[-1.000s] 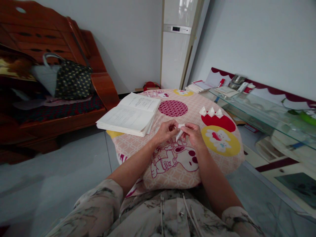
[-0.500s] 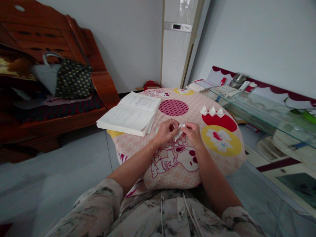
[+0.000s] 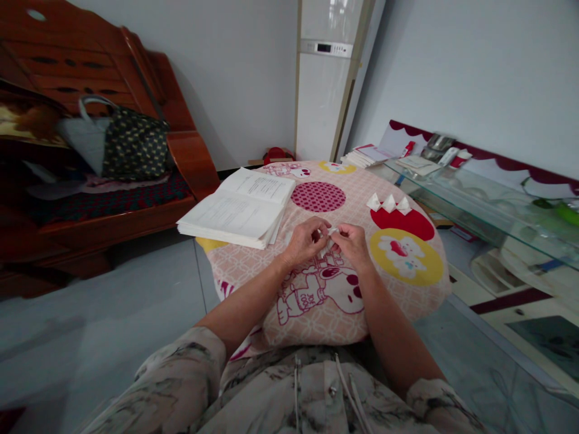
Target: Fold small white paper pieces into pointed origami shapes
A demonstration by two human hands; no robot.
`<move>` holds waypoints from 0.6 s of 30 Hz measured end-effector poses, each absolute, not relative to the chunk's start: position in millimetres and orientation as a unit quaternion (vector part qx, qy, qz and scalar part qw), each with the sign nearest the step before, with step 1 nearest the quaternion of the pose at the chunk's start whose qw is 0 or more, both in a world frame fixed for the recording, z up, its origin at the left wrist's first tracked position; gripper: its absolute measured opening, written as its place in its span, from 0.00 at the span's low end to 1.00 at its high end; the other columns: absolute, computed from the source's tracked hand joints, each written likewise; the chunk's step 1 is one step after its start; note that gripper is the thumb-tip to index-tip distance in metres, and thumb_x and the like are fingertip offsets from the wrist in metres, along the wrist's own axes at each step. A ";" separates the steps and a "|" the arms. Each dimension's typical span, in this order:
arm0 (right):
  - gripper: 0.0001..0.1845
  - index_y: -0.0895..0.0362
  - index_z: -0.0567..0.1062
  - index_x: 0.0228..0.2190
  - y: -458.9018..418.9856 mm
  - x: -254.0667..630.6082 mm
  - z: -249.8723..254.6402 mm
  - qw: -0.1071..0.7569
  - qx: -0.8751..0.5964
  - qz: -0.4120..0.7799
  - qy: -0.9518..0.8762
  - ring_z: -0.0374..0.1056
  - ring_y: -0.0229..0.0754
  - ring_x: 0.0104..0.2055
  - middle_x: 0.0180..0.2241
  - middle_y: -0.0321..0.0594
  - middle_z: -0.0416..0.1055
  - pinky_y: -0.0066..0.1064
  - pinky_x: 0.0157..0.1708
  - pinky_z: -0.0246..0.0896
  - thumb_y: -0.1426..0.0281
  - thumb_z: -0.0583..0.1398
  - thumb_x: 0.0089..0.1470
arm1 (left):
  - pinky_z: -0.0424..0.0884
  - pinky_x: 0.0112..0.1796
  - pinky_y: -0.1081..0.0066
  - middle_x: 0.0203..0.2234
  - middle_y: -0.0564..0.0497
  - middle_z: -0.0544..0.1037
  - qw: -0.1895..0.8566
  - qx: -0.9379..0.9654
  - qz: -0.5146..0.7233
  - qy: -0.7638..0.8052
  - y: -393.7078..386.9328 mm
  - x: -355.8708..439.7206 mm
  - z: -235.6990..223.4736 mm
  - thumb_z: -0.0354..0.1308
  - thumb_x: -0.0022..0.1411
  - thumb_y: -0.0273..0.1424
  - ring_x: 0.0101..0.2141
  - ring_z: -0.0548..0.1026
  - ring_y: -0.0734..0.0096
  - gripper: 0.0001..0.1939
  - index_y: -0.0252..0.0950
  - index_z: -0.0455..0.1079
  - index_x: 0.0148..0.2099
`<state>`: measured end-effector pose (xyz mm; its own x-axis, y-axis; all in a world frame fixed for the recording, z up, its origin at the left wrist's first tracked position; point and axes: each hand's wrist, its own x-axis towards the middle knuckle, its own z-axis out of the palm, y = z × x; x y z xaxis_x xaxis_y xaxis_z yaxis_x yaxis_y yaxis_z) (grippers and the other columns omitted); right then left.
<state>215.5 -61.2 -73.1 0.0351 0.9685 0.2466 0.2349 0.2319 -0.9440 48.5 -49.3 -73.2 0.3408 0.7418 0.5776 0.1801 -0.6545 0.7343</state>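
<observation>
Between my two hands is a small piece of folded white paper (image 3: 326, 246), held over the patterned tablecloth. My left hand (image 3: 308, 240) pinches its left side with thumb and forefinger. From the other side, my right hand (image 3: 353, 243) grips the paper's upper right part, fingers closed. Much of the paper is covered by the fingers. To the right, beyond my right hand, three folded white paper pieces (image 3: 390, 204) with pointed tops stand in a row by a red patch of the cloth. A thick open book (image 3: 239, 208) with printed pages lies left of my left hand.
The round table has a pink cloth (image 3: 316, 325) with cartoon figures. Along the right runs a glass-topped cabinet (image 3: 488, 211) bearing a stack of booklets (image 3: 364, 157) and a metal container (image 3: 439, 143). A wooden bench (image 3: 190, 163) with bags (image 3: 133, 144) stands at left.
The white paper between my fingers has shifted and less of it shows now. My fingers have moved slightly around it; the book and the three folded pieces stay in place.
</observation>
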 end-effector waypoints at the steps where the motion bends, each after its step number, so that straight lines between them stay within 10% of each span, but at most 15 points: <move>1: 0.11 0.55 0.71 0.18 -61.2 216.4 -73.3 0.510 -0.502 0.362 -0.597 0.60 0.34 0.14 0.12 0.32 0.65 0.24 0.14 0.51 0.68 0.63 0.48 | 0.62 0.30 0.74 0.40 0.47 0.78 0.291 0.767 0.487 0.302 -49.1 48.3 -73.6 0.59 0.61 0.31 0.26 0.66 0.77 0.06 0.35 0.68 0.33; 8: 0.10 0.56 0.76 0.25 -63.2 223.9 -70.5 0.523 -0.433 0.442 -0.586 0.65 0.36 0.19 0.20 0.35 0.72 0.26 0.18 0.60 0.63 0.68 0.47 | 0.59 0.26 0.73 0.23 0.54 0.70 0.367 0.730 0.490 0.303 -44.5 46.0 -78.7 0.57 0.66 0.48 0.23 0.65 0.76 0.20 0.35 0.68 0.36; 18: 0.10 0.56 0.79 0.26 -68.6 225.4 -61.8 0.546 -0.397 0.479 -0.560 0.68 0.38 0.20 0.20 0.38 0.75 0.28 0.18 0.62 0.62 0.66 0.48 | 0.62 0.25 0.75 0.24 0.55 0.71 0.491 0.660 0.505 0.260 -39.0 48.3 -78.7 0.63 0.62 0.49 0.22 0.66 0.78 0.21 0.34 0.70 0.40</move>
